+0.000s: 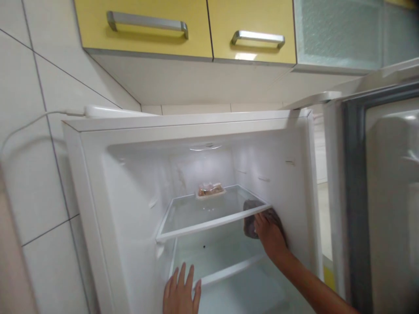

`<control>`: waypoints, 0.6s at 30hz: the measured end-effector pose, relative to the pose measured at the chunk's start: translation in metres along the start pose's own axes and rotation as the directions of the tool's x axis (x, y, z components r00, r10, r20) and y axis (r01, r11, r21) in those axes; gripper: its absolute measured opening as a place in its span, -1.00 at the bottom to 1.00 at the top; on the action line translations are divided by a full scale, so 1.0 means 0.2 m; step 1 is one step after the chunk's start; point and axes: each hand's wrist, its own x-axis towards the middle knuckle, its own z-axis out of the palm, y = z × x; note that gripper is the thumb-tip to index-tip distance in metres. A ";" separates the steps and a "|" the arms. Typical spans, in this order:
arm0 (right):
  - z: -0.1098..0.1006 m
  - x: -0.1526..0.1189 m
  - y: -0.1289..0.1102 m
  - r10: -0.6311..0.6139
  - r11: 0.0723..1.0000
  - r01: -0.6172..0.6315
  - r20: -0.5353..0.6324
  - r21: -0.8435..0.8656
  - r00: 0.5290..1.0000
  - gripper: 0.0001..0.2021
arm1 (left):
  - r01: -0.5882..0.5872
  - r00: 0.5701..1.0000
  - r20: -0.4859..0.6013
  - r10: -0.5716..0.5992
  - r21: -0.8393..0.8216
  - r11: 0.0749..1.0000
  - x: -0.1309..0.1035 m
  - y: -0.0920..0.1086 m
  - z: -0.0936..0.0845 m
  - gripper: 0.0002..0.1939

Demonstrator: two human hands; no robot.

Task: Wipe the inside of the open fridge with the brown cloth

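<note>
Inside the open fridge (193, 123), my right hand (270, 233) grips a dark grey-brown cloth (250, 224) near the right end of the upper glass shelf (186, 213). Part of the cloth shows through the glass and part lies along the right inner wall; the fingertips are partly buried in it. My left hand (181, 292) is spread with fingers apart at the left front of the lower glass shelf (225, 272), holding nothing. Whether its fingers touch the shelf's white front edge I cannot tell.
A small clear-wrapped tray of food (210, 190) sits at the back of the upper shelf. A small dark speck (204, 247) shows on the lower shelf. The fridge door (386, 196) stands open on the right. Yellow cabinets (147, 26) hang above; a white tiled wall (32, 174) is on the left.
</note>
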 end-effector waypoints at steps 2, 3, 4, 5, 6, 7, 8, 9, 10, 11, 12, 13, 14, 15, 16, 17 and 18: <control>-0.12 -0.08 0.00 -0.077 0.986 0.083 0.043 -0.145 0.996 -0.55 | 0.011 1.000 0.010 -0.011 -0.008 1.000 0.01 0.01 -0.03 -0.57; -0.17 -0.12 0.01 -0.104 0.971 0.114 0.055 -0.211 0.993 -0.56 | 0.015 1.000 0.014 -0.015 -0.012 1.000 0.01 0.01 -0.04 -0.57; -0.22 -0.16 0.02 -0.121 0.955 0.132 0.057 -0.267 0.991 -0.56 | 0.019 1.000 0.017 -0.019 -0.016 1.000 0.01 0.01 -0.04 -0.57; -0.26 -0.21 0.03 -0.127 0.943 0.136 0.049 -0.304 0.991 -0.54 | 0.024 0.999 0.021 -0.024 -0.019 1.000 0.01 0.01 -0.04 -0.57; -0.30 -0.25 0.04 -0.131 0.934 0.135 0.035 -0.329 0.991 -0.52 | 0.030 0.999 0.028 -0.030 -0.023 0.999 0.01 0.01 -0.05 -0.57; -0.32 -0.30 0.06 -0.135 0.930 0.134 0.021 -0.342 0.991 -0.50 | 0.036 0.999 0.036 -0.035 -0.026 0.999 0.01 0.01 -0.04 -0.57; -0.35 -0.36 0.08 -0.141 0.930 0.134 0.006 -0.341 0.990 -0.48 | 0.043 0.998 0.043 -0.042 -0.029 0.999 0.02 0.01 -0.04 -0.57; -0.36 -0.41 0.10 -0.148 0.935 0.136 -0.012 -0.328 0.989 -0.47 | 0.053 0.997 0.053 -0.051 -0.033 0.998 0.02 0.01 -0.04 -0.57; -0.37 -0.46 0.13 -0.156 0.942 0.140 -0.031 -0.307 0.987 -0.45 | 0.062 0.996 0.065 -0.059 -0.040 0.997 0.02 0.01 -0.04 -0.57; -0.38 -0.50 0.15 -0.168 0.947 0.147 -0.053 -0.285 0.984 -0.44 | 0.072 0.994 0.080 -0.068 -0.049 0.996 0.02 0.01 -0.04 -0.57; -0.37 -0.54 0.18 -0.180 0.950 0.156 -0.068 -0.269 0.981 -0.42 | 0.085 0.992 0.097 -0.079 -0.058 0.995 0.02 0.01 -0.04 -0.57; -0.36 -0.57 0.20 -0.189 0.951 0.164 -0.074 -0.262 0.979 -0.41 | 0.097 0.990 0.113 -0.088 -0.069 0.993 0.02 0.01 -0.04 -0.57; -0.35 -0.59 0.22 -0.198 0.949 0.172 -0.075 -0.264 0.977 -0.39 | 0.108 0.987 0.127 -0.097 -0.082 0.991 0.02 0.01 -0.05 -0.57; -0.34 -0.60 0.23 -0.203 0.948 0.177 -0.072 -0.266 0.977 -0.37 | 0.117 0.985 0.139 -0.103 -0.095 0.989 0.02 0.01 -0.05 -0.56; -0.32 -0.60 0.23 -0.203 0.948 0.178 -0.070 -0.264 0.977 -0.36 | 0.126 0.983 0.149 -0.109 -0.107 0.986 0.02 0.01 -0.05 -0.56; -0.30 -0.60 0.22 -0.195 0.952 0.171 -0.075 -0.254 0.978 -0.36 | 0.133 0.981 0.159 -0.113 -0.119 0.984 0.03 0.01 -0.05 -0.56; -0.27 -0.58 0.20 -0.181 0.959 0.157 -0.082 -0.235 0.980 -0.36 | 0.142 0.978 0.169 -0.119 -0.129 0.981 0.03 0.01 -0.05 -0.57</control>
